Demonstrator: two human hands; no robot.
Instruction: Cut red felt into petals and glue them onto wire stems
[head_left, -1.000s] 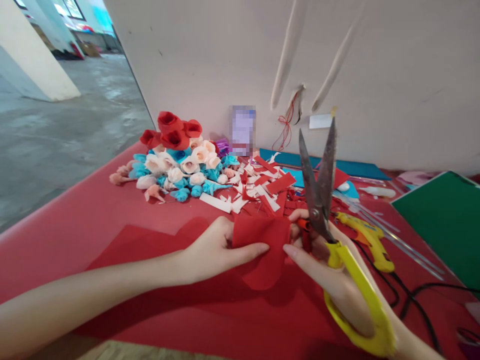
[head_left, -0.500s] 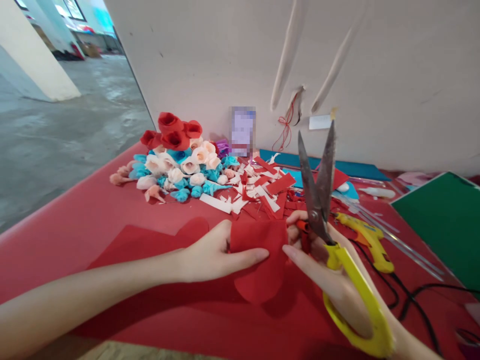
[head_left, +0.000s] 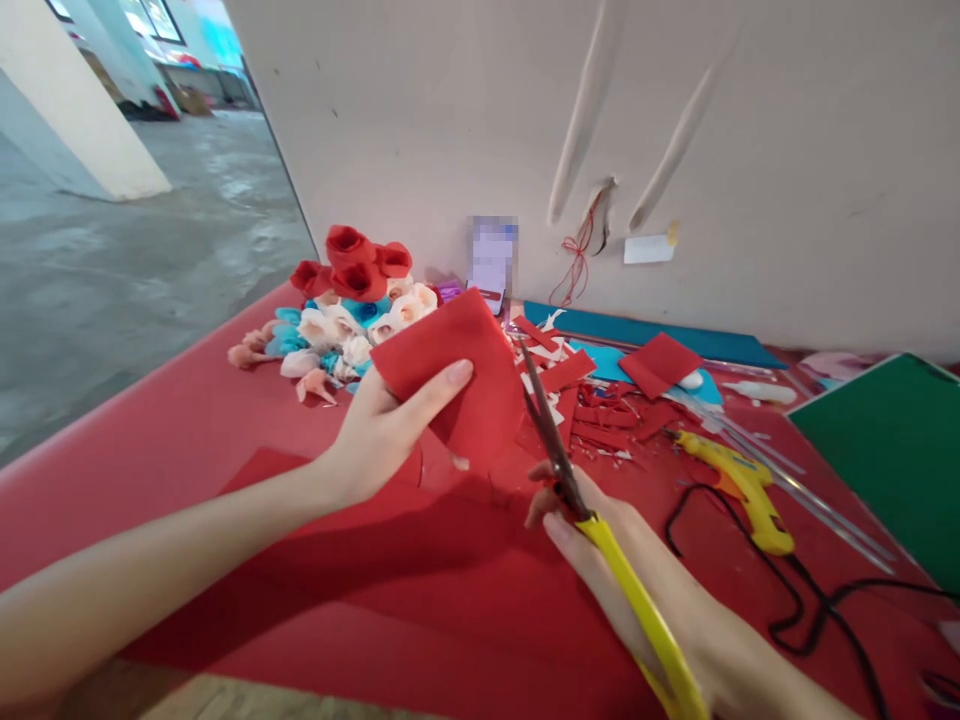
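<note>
My left hand (head_left: pixel 390 420) pinches a folded piece of red paper (head_left: pixel 484 350), thumb on top and fingers behind. The paper is tilted up, with straight upper edges; its lower end blends into the red surface. Yellow-handled scissors (head_left: pixel 637 590) are in my right hand (head_left: pixel 656 560), seen nearly edge-on. Their dark blades point up, close to the paper's right edge; whether they touch it I cannot tell. A small orange-red bit shows by the right fingertips, its kind unclear. Under my hands lies a larger red sheet (head_left: pixel 300 555).
Behind my left hand is a heap of red, white and blue paper flowers (head_left: pixel 356 275). Red and white scraps (head_left: pixel 566 370) lie beyond the scissors. At right are a yellow glue gun (head_left: pixel 739 480) with a black cord, clear sticks and a green board (head_left: pixel 885 450). A phone (head_left: pixel 491 260) leans on the wall.
My left hand has raised and turned the red paper up and leftward. My right hand has moved away from it, lowering the scissors and turning them edge-on.
</note>
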